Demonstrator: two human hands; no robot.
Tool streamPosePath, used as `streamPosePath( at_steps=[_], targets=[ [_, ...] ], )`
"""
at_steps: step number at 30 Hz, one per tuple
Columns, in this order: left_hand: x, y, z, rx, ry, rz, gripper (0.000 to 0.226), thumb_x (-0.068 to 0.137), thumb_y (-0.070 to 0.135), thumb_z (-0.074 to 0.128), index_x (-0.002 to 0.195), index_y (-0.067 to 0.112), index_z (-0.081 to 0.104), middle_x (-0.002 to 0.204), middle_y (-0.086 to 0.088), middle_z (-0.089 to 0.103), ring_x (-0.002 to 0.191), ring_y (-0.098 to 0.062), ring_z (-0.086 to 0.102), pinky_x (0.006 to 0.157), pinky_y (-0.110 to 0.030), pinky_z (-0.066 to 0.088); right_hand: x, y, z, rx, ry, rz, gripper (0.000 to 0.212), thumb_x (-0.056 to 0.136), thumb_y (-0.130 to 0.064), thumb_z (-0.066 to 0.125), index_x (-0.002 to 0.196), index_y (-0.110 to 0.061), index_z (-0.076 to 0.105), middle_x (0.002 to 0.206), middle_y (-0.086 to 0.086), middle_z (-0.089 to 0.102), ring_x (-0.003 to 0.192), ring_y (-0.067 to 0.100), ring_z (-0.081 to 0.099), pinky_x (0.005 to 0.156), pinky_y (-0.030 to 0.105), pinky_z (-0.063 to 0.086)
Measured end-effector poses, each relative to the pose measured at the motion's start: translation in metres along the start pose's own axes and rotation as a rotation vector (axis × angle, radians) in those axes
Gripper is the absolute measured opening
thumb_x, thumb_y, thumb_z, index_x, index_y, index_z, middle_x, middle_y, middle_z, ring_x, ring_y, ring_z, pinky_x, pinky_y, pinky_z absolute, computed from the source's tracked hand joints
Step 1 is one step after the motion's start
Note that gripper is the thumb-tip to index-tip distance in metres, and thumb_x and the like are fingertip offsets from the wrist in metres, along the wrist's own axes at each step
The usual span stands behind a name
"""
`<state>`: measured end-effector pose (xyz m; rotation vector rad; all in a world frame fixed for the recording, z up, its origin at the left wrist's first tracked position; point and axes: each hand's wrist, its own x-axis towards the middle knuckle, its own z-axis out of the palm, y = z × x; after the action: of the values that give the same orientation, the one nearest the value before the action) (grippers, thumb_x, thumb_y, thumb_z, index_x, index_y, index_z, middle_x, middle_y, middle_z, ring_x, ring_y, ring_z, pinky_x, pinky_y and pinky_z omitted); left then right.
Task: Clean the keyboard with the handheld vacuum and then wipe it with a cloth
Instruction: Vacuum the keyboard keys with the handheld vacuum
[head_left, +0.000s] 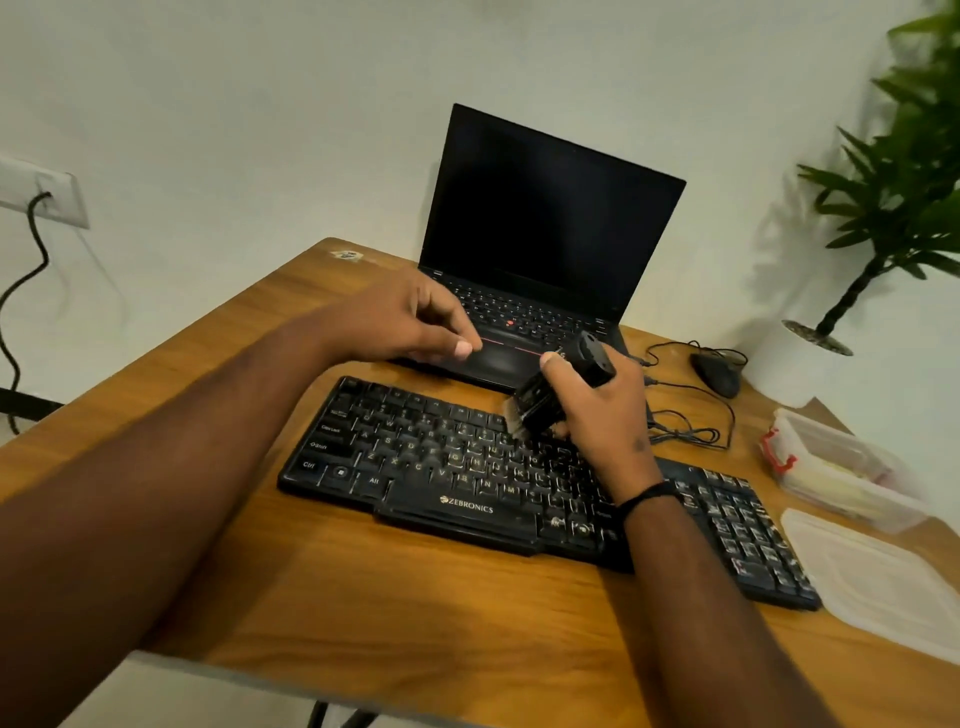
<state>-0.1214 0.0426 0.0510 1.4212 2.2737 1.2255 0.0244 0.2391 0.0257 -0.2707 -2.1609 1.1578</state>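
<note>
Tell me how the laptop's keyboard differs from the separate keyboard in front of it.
The Zebronics keyboard is wider, lies nearer the person and has a number pad; the laptop keyboard is compact, with a red pointing nub. The right hand holds the handheld vacuum brush over the Zebronics keyboard; the laptop's goes untouched. Both are black with light lettering.

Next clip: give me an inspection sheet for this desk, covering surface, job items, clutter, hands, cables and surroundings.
Surface: brown wooden desk, chipped patch at its far left corner.
Job's things: black Zebronics keyboard lies flat; black handheld vacuum with brush tip has its brush down on the upper key rows. No cloth seen.
Clutter: open black laptop, screen dark; clear plastic box with red clips; its loose clear lid; black mouse.
Hands: right hand grips the vacuum; left hand hovers loosely curled, holding nothing.
Cables: thin black cables coiled behind the keyboard.
Surroundings: green potted plant; white wall socket with black cord.
</note>
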Motion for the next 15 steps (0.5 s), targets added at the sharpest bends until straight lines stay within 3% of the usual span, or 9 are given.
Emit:
streamPosePath(
  at_steps=[2,4,6,7,9,11,13,15],
  targets=[
    [-0.004,0.001,0.002,0.096,-0.171,0.001,0.035,0.082,0.032,0.083,0.115,0.024,0.073,0.104,0.012,0.073,0.094,-0.001,0.067,0.079,-0.017,0.049,0.001,0.0,-0.002,-0.018,-0.055,-0.013,0.032,0.088,-0.024,0.068,0.078,0.003,0.053,0.078,0.026,0.06,0.073,0.046,0.061,0.051,0.042,0.051],
    [-0.015,0.008,0.0,0.186,-0.366,-0.033,0.086,0.061,0.055,0.09,0.137,0.033,0.058,0.125,0.025,0.058,0.108,0.008,0.057,0.086,-0.013,0.044,0.002,0.0,-0.002,-0.05,-0.08,-0.046,0.033,0.089,-0.021,0.068,0.077,0.005,0.052,0.078,0.029,0.058,0.071,0.048,0.06,0.048,0.042,0.05],
    [-0.024,0.018,0.0,0.315,-0.552,-0.133,0.132,0.041,0.061,0.094,0.154,0.039,0.029,0.14,0.025,0.038,0.126,0.003,0.04,0.103,-0.023,0.039,0.002,0.0,-0.001,-0.079,-0.07,-0.068,0.035,0.088,-0.024,0.068,0.078,0.005,0.05,0.078,0.029,0.057,0.074,0.049,0.06,0.05,0.052,0.051],
    [-0.027,0.022,0.004,0.4,-0.624,-0.173,0.144,0.04,0.059,0.095,0.158,0.04,0.015,0.145,0.022,0.029,0.134,-0.004,0.031,0.111,-0.031,0.035,0.001,0.0,-0.001,-0.085,-0.066,-0.067,0.036,0.087,-0.025,0.067,0.079,0.005,0.05,0.079,0.029,0.057,0.077,0.049,0.06,0.051,0.055,0.052],
    [-0.028,0.026,0.018,0.553,-0.691,-0.176,0.149,0.045,0.059,0.095,0.158,0.042,-0.001,0.155,0.018,0.015,0.145,-0.013,0.015,0.12,-0.046,0.028,0.0,-0.001,-0.002,-0.083,-0.07,-0.06,0.037,0.086,-0.025,0.068,0.081,0.007,0.049,0.081,0.03,0.056,0.08,0.05,0.06,0.051,0.055,0.052],
    [-0.025,0.024,0.027,0.621,-0.683,-0.156,0.149,0.045,0.063,0.093,0.158,0.043,-0.003,0.157,0.017,0.01,0.15,-0.019,0.008,0.12,-0.054,0.027,0.001,-0.002,-0.006,-0.093,-0.107,-0.065,0.039,0.083,-0.025,0.068,0.08,0.009,0.05,0.077,0.029,0.056,0.073,0.047,0.059,0.048,0.04,0.051],
    [-0.023,0.019,0.029,0.625,-0.669,-0.151,0.15,0.042,0.066,0.092,0.158,0.041,0.0,0.153,0.017,0.014,0.148,-0.019,0.01,0.118,-0.055,0.029,0.0,-0.005,-0.008,-0.074,-0.155,-0.054,0.037,0.079,-0.026,0.068,0.079,0.008,0.054,0.072,0.023,0.057,0.065,0.036,0.06,0.044,0.023,0.045],
    [-0.025,0.017,0.028,0.613,-0.653,-0.145,0.147,0.043,0.064,0.093,0.158,0.039,0.004,0.149,0.016,0.019,0.139,-0.012,0.016,0.116,-0.052,0.034,-0.001,-0.005,-0.006,-0.08,-0.163,-0.054,0.035,0.085,-0.026,0.07,0.082,0.006,0.055,0.077,0.024,0.061,0.069,0.035,0.065,0.045,0.021,0.046]
  ],
)
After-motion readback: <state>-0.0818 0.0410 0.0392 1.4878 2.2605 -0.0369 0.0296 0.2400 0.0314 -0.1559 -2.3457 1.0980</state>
